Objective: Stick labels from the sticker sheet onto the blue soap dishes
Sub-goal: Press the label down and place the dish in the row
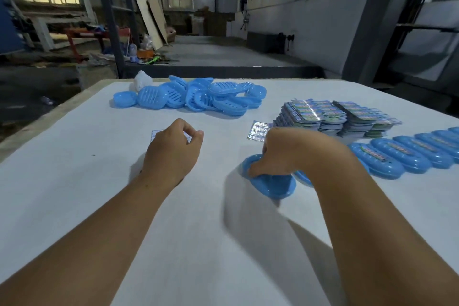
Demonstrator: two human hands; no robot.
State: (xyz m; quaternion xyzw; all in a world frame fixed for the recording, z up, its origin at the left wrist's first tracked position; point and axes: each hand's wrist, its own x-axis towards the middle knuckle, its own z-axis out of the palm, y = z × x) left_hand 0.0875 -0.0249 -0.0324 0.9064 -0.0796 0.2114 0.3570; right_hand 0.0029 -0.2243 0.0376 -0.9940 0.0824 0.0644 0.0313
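My right hand [285, 151] grips a blue soap dish [275, 186] from above, near the middle right of the white table [211, 243]; the dish looks tilted, its near end off the table. My left hand [173, 149] hovers over a small sticker sheet [156, 134], its thumb and forefinger pinched together; whether a label sits between them is hidden. A row of labelled blue dishes [397, 156] runs off to the right. A silvery sticker sheet [258, 130] lies just beyond my right hand.
A pile of unlabelled blue soap dishes [193, 97] lies at the table's far side, with a white object [142, 81] behind it. Stacks of sticker sheets [342, 117] stand at the far right. The table's left edge drops to a dark workshop floor.
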